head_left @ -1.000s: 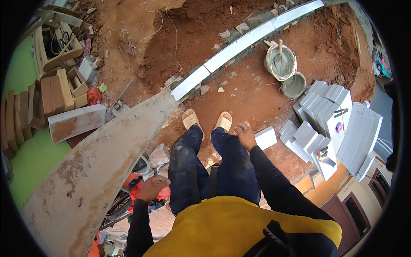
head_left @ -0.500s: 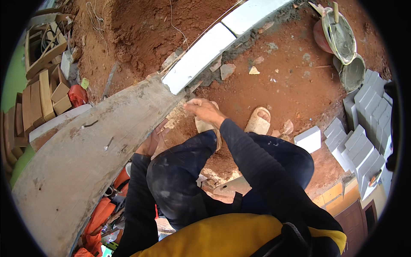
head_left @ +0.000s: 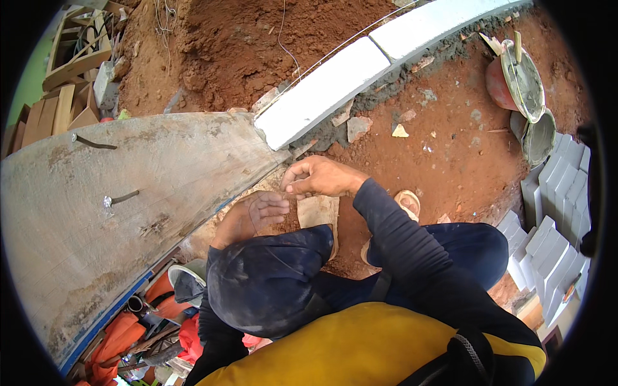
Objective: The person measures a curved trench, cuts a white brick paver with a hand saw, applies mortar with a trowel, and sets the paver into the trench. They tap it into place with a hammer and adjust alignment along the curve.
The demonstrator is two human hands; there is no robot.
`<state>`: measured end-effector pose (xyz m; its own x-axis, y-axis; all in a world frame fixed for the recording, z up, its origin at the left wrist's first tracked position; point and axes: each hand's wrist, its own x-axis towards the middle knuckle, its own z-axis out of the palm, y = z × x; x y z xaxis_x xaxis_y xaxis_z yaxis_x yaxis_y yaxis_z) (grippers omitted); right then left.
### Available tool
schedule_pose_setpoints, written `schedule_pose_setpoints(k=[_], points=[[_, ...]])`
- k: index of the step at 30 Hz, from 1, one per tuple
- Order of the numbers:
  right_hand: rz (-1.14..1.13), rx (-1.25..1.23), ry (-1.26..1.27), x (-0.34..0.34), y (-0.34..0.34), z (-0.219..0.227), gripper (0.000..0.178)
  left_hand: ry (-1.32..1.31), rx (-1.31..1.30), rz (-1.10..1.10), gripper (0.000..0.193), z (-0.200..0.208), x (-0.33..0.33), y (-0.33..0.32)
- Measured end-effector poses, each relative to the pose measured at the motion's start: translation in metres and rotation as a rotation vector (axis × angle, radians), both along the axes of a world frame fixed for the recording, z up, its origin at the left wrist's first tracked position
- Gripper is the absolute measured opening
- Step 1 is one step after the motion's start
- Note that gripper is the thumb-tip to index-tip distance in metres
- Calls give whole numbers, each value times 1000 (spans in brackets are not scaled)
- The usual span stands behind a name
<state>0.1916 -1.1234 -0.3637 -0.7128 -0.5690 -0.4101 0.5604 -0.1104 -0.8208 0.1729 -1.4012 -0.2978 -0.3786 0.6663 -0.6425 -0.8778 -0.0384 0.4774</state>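
My left hand (head_left: 255, 215) is above my knee beside the grey wall slab, its fingers bent and close together. A very thin dark string (head_left: 252, 222) runs across it. Close to those fingertips, my right hand (head_left: 328, 177) is closed in a pinch; whatever sits between its thumb and finger is too small to make out. Just beyond both hands, a white block (head_left: 331, 93) lies in a row on grey mortar (head_left: 322, 136), its near end meeting the slab's corner. A taut pale line (head_left: 341, 46) runs along the row's far edge.
The big concrete slab (head_left: 129, 212), with two bent metal rods (head_left: 122, 198) sticking out, fills the left. Mortar buckets (head_left: 524, 83) stand far right, above stacked white blocks (head_left: 553, 193). Orange cloth (head_left: 119, 338) and a pail (head_left: 188, 280) lie below the slab. Wooden pieces (head_left: 74, 64) sit far left.
My left hand has come out from the slab's edge toward my right hand, and the two are now nearly together. My right fingers have curled into a pinch. The whole view has shifted.
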Motion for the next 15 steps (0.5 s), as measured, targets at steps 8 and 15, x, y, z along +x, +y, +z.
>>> schedule_pose_setpoints(k=[8,15], points=[[98,231,139,-10,5,19,27,31,-319,-16,40,-23,7,16],[-219,297,155,-12,1,40,24,-91,-130,290,29,-35,20,34]])
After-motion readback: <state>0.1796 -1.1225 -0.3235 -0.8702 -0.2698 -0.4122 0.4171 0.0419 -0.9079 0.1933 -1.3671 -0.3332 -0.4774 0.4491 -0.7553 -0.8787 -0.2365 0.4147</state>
